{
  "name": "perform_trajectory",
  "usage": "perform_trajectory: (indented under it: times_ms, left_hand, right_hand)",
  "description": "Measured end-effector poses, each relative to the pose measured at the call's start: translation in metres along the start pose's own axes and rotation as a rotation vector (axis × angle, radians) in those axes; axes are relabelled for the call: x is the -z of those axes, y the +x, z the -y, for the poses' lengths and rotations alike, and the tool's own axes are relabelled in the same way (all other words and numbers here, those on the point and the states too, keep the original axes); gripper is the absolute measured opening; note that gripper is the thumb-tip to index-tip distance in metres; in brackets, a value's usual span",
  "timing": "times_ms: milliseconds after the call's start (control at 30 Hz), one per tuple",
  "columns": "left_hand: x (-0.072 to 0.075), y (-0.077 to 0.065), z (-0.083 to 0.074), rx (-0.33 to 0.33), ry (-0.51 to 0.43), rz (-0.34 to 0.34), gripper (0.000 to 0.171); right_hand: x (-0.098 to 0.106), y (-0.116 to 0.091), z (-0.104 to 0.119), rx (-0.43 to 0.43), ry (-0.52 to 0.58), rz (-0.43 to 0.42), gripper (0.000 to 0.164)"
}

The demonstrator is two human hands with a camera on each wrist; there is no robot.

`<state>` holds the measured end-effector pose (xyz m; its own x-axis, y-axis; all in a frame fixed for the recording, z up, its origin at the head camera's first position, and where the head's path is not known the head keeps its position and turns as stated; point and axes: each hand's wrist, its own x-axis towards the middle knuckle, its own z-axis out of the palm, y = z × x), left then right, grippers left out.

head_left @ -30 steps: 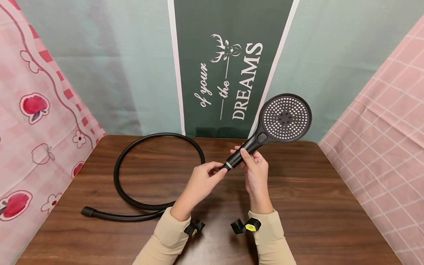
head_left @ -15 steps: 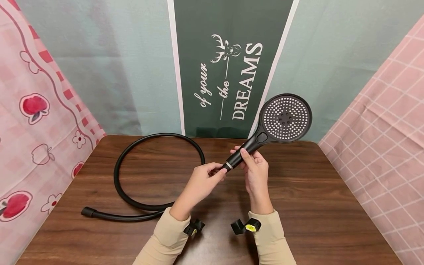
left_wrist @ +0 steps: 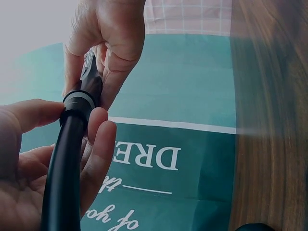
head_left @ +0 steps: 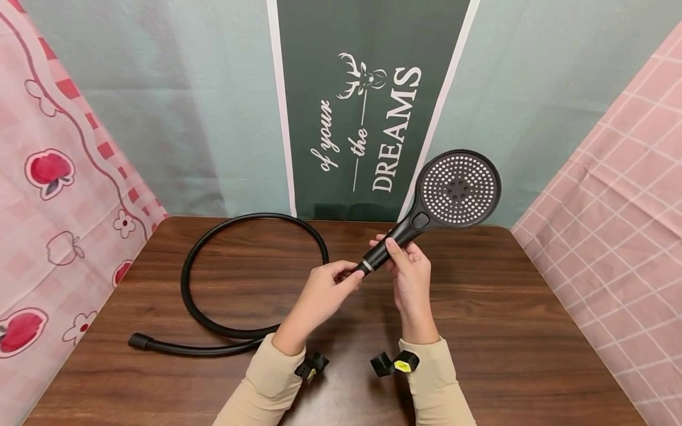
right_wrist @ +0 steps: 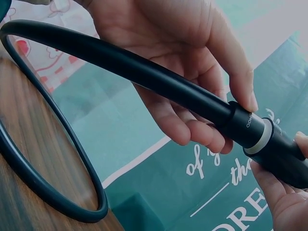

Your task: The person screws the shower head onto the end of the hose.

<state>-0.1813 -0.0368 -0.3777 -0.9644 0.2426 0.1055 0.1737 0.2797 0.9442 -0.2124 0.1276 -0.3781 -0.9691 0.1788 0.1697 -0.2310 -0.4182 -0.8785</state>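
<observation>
A black shower head (head_left: 459, 189) with a round face of pale nozzles is held up above the table, tilted toward the upper right. My right hand (head_left: 409, 273) grips its handle, thumb on top. At the handle's lower end my left hand (head_left: 331, 290) pinches the collar (right_wrist: 243, 125) of the black shower hose (right_wrist: 125, 67) between thumb and fingers. A pale ring (right_wrist: 260, 138) shows between collar and handle, which meet end to end in line. From the collar the hose runs down and loops on the table, its other end fitting (head_left: 141, 341) lying at the left.
The dark wooden table (head_left: 511, 331) spreads under both hands. A green cloth backdrop (head_left: 240, 106) with white lettering hangs behind its far edge. Pink patterned cloths, the left one (head_left: 69, 225) with apples and the right one (head_left: 613, 236) with a grid, flank the sides.
The head view has shifted very slightly. Both hands keep their holds on the hose collar and shower head, with no other visible movement.
</observation>
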Motion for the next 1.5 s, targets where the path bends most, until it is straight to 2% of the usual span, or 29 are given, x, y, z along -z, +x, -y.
perform_trajectory:
  times_ms: [267, 733, 1033, 1500]
  left_hand:
    - [0.0009, 0.0004, 0.0022, 0.010, -0.033, 0.001, 0.027]
    - [-0.0002, -0.0004, -0.0030, -0.001, 0.000, -0.016, 0.025]
    - [0.0003, 0.0011, 0.0001, 0.026, -0.011, 0.006, 0.028]
    - [-0.0008, 0.0025, 0.0011, 0.000, -0.008, -0.002, 0.027]
  right_hand:
    - [-0.0006, -0.0001, 0.0004, -0.014, -0.011, -0.001, 0.016]
    - [-0.0008, -0.0004, 0.0017, -0.007, -0.005, -0.009, 0.013]
    - [-0.0004, -0.0006, 0.0014, -0.010, -0.003, -0.012, 0.013]
    - [0.0001, 0.0008, 0.0006, -0.015, 0.000, -0.013, 0.015]
